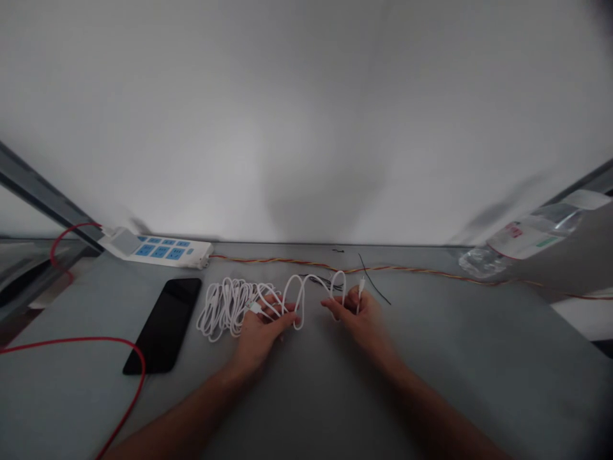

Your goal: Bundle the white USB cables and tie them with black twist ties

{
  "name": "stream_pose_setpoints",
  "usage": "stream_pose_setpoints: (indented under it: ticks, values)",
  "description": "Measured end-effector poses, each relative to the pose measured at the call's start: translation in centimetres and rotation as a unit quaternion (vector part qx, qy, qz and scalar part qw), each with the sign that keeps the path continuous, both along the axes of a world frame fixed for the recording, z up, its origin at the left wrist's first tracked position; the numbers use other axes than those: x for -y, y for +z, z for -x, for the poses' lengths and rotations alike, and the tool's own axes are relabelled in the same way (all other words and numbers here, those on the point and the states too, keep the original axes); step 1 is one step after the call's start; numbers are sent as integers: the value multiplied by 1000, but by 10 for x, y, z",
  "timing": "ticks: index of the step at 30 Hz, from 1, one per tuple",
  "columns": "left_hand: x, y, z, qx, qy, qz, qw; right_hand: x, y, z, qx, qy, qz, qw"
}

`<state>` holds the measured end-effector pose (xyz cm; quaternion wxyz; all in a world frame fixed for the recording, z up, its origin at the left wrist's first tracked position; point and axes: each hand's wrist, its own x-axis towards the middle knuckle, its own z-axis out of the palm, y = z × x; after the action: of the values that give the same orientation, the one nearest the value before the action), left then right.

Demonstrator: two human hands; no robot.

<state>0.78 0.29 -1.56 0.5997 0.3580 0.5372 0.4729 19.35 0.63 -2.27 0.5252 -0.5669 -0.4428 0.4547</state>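
A white charging cable [301, 295] runs in loose loops between my two hands above the grey table. My left hand [261, 329] is closed on the cable, its USB plug [255, 307] showing by the fingers. My right hand [361, 319] pinches the other stretch, and a small connector end [361, 284] sticks up from it. Left of and behind my left hand lies a heap of coiled white cables [225, 310]. Thin black ties [323, 281] lie behind the held loops, partly covered by them.
A black phone [165, 326] lies on the left, with a red cable [138, 364] across its lower end. Behind it is a white power strip [165, 252] with a plugged-in charger. A twisted red-yellow wire [416, 270] runs along the wall. A plastic bottle [527, 239] lies back right.
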Motion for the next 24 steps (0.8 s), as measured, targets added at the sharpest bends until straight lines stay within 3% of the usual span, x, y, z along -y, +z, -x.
stream_pose_setpoints:
  ticks: [5, 8, 11, 14, 18, 24]
  values:
    - [1, 2, 1, -11, -70, 6, 997, 3, 5, 4, 27, 33, 39, 998]
    - [4, 5, 1, -2, -143, -10, 990, 8, 6, 8, 36, 96, 47, 994]
    - [8, 6, 1, -30, -186, -50, 981, 13, 6, 14, 48, 181, 2, 982]
    - [13, 6, 3, -126, -184, -120, 967, 18, 8, 21, 54, 220, -45, 973]
    - [17, 10, 4, -189, -156, -200, 949, 22, 10, 25, 60, 217, -45, 973]
    - [22, 11, -2, -162, -188, -176, 953, 25, 8, 27, 149, 201, -95, 963]
